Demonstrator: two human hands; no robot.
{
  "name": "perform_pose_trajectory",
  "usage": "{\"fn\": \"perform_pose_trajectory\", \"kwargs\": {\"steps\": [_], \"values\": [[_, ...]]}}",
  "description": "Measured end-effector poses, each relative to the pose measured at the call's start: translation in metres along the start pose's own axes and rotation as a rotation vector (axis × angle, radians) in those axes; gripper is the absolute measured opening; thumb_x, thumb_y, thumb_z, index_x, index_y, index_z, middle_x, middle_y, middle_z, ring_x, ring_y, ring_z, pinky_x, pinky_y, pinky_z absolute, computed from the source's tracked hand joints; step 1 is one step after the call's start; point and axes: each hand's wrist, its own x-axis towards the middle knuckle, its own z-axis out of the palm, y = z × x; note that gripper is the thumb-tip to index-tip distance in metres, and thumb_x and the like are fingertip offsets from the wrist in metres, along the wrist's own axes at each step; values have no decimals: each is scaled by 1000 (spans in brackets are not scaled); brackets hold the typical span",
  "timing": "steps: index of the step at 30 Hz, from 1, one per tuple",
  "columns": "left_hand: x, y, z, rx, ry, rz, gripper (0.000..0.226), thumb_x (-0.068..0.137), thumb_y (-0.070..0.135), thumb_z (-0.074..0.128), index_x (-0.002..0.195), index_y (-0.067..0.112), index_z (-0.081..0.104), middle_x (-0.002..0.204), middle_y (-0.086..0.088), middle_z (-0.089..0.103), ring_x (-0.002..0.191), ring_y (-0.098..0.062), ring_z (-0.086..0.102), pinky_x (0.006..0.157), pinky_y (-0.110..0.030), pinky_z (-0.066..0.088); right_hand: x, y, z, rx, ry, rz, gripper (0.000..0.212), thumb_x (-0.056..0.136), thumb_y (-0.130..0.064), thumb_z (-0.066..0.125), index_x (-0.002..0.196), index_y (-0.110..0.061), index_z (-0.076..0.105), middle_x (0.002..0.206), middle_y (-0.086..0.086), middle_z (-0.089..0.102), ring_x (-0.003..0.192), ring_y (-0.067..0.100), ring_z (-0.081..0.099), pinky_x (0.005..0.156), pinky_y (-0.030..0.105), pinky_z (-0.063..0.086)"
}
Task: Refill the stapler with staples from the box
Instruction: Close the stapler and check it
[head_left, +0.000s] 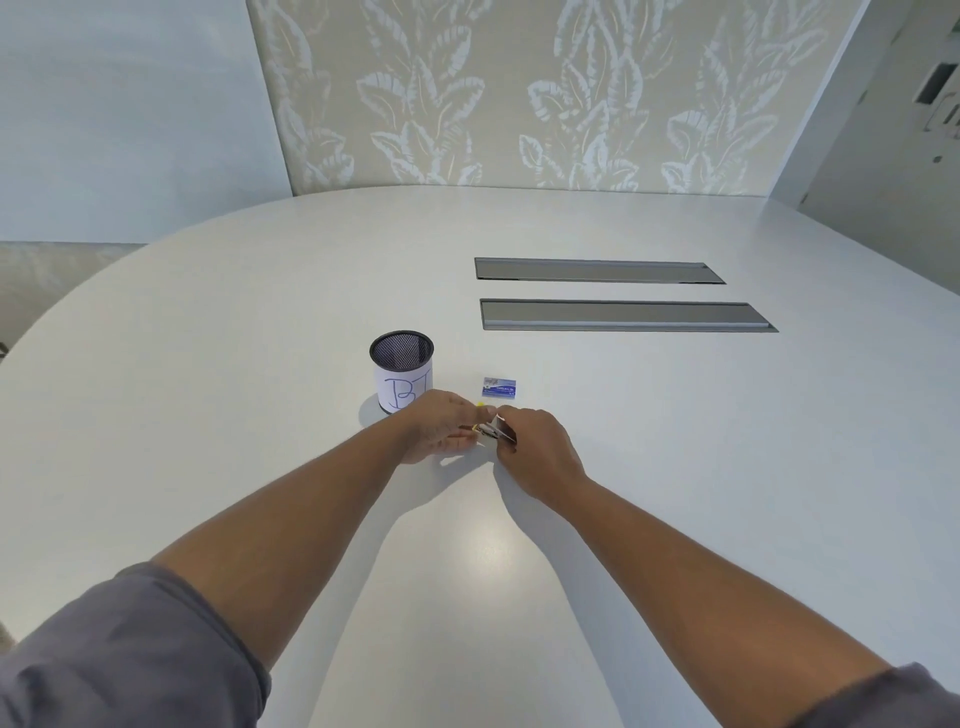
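A small stapler (491, 430) with yellow parts and a metal track is held between both hands just above the white table (260, 364). My left hand (441, 426) grips its left side, mostly hiding the body. My right hand (535, 447) pinches the stapler's right end; I cannot tell whether staples are between the fingers. The small blue and white staple box (499, 388) lies on the table just beyond my hands, apart from them.
A black mesh pen cup (402, 371) with a white paper label stands left of the box, close behind my left hand. Two grey recessed cable hatches (623, 315) lie farther back on the right. A leaf-patterned wall panel rises behind the table.
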Motion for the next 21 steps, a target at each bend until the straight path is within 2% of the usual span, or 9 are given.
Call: {"fn": "perform_pose_trajectory", "kwargs": {"steps": [3, 7, 10, 11, 14, 15, 17, 19, 21], "values": [[-5, -3, -2, -114, -21, -4, 49, 80, 10, 83, 120, -9, 62, 93, -12, 73, 81, -18, 72, 73, -24, 61, -1, 1, 1, 3, 6, -26, 6, 83, -4, 50, 85, -5, 55, 77, 13, 62, 75, 34, 52, 67, 49, 46], [-8, -6, -7, -194, -53, -11, 50, 80, -8, 75, 127, -5, 57, 108, -16, 68, 93, -22, 68, 75, -26, 62, -2, 6, 2, 113, 12, 2, 28, 86, -9, 60, 114, -5, 64, 102, 9, 67, 95, 28, 59, 82, 42, 50], [-10, -6, -9, -171, -98, 7, 51, 80, -14, 71, 128, -3, 57, 113, -19, 65, 95, -25, 67, 72, -25, 62, -2, 11, 1, 217, -45, 34, 17, 84, -21, 70, 97, -14, 61, 90, 2, 65, 82, 22, 57, 72, 36, 45], [-10, -6, -9, -165, -109, 14, 50, 80, -16, 70, 127, -2, 58, 115, -20, 64, 96, -27, 67, 72, -26, 62, -2, 12, 1, 272, -85, 55, 22, 83, -25, 73, 99, -14, 63, 87, 2, 66, 78, 19, 56, 70, 34, 44], [-10, -7, -10, -145, -146, 43, 46, 81, -19, 67, 121, 2, 61, 111, -18, 62, 93, -26, 68, 74, -26, 62, -2, 15, -5, 423, -186, 130, 43, 85, -30, 78, 124, -16, 64, 87, -6, 65, 75, 9, 56, 71, 27, 44], [-10, -7, -10, -139, -163, 56, 46, 81, -19, 66, 120, 4, 61, 107, -15, 62, 90, -25, 69, 75, -26, 61, -1, 16, -6, 440, -208, 126, 42, 87, -29, 76, 125, -17, 63, 86, -7, 63, 75, 9, 55, 72, 27, 42], [-9, -6, -11, -136, -196, 79, 47, 81, -19, 65, 121, 5, 62, 101, -10, 63, 84, -21, 71, 74, -26, 61, 1, 16, -9, 437, -252, 73, 17, 91, -26, 71, 104, -18, 62, 81, -4, 58, 72, 12, 51, 70, 30, 41], [-8, -6, -10, -165, -223, 93, 46, 84, -15, 66, 124, 6, 62, 101, -9, 67, 83, -20, 72, 74, -28, 61, 2, 15, -12, 428, -273, 22, 14, 94, -22, 66, 93, -10, 61, 82, 9, 61, 72, 17, 50, 70, 36, 41], [-7, -6, -8, -211, -238, 107, 35, 87, 3, 71, 121, 8, 66, 103, -11, 71, 88, -23, 71, 80, -34, 62, 2, 13, -13, 407, -269, -2, 17, 95, -25, 64, 96, -7, 62, 90, 16, 64, 75, 20, 52, 69, 36, 43]]}}
